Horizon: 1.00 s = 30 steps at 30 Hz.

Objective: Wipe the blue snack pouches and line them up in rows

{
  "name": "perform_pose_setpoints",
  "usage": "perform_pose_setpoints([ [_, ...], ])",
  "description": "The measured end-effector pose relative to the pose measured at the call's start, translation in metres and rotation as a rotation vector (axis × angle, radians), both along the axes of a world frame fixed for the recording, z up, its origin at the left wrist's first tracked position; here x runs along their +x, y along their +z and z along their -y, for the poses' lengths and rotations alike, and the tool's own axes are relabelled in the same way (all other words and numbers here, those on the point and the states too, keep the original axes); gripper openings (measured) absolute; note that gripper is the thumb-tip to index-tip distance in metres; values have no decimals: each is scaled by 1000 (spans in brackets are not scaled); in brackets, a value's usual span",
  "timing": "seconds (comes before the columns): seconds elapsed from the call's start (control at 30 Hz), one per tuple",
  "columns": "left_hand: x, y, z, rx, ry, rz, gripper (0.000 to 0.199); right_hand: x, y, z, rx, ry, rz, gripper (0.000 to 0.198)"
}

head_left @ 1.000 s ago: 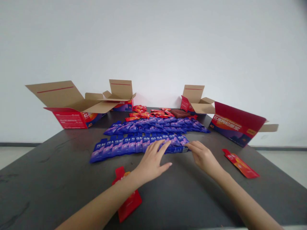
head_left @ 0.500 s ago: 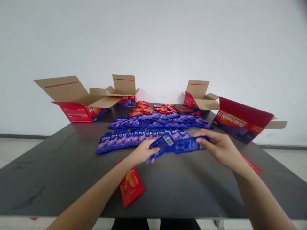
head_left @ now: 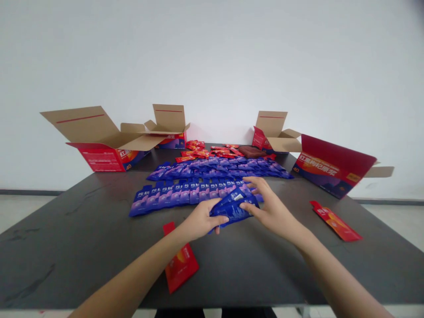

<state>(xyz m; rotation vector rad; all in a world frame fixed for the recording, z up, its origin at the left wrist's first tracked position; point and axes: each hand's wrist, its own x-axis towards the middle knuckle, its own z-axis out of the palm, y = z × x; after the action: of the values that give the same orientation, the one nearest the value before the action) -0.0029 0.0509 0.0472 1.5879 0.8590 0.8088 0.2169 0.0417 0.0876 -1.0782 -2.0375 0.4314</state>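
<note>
Several blue pouches [head_left: 232, 207], their printed backs facing up, are fanned together in my left hand [head_left: 202, 218], which is closed with the thumb across their near edge. My right hand [head_left: 270, 210] is at the pouches' right end, thumb touching the top one and fingers stretched apart just beyond it. Behind the hands a row of overlapping blue-purple pouches [head_left: 175, 194] lies on the dark table [head_left: 99, 247]. One red pouch [head_left: 182, 265] lies near my left forearm, partly covered by it. Another red pouch [head_left: 336, 221] lies to the right.
Farther back is a heap of blue-purple pouches [head_left: 212, 168], with scattered red pouches [head_left: 195, 152] and a brown cloth-like item [head_left: 251, 151] behind. Open cartons stand around: left [head_left: 106, 159], back left [head_left: 174, 141], back right [head_left: 261, 139] and right [head_left: 331, 172].
My right hand has moved left, bringing its blue pouch onto those in my left hand, and its fingers have spread. The red pouch at right is now uncovered.
</note>
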Motion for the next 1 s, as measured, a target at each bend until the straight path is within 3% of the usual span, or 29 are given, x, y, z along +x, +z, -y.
perform_pose_setpoints([
  [0.13,-1,-5,-1,-22,-17,2,26,2,-2,3,-297,208,38,48],
  [0.2,0,-8,0,26,-7,-55,28,5,1,1,-309,228,41,33],
  [0.27,0,-10,0,141,75,-111,35,14,6,-9,-230,203,74,19],
  [0.33,-1,-12,-1,248,175,-141,36,30,11,-30,-96,92,87,19],
  [0.47,-7,-13,-4,286,276,-195,23,74,9,-108,220,-264,129,28],
  [0.57,-9,-14,-2,294,250,-265,21,99,-8,-174,265,-549,280,31],
  [0.63,-9,-15,1,337,196,-304,21,109,-25,-207,272,-616,383,34],
  [0.83,-10,-13,6,403,100,-407,22,111,-82,-250,306,-485,495,40],
  [1.0,-12,-9,4,442,93,-465,25,114,-106,-261,279,-403,489,35],
])
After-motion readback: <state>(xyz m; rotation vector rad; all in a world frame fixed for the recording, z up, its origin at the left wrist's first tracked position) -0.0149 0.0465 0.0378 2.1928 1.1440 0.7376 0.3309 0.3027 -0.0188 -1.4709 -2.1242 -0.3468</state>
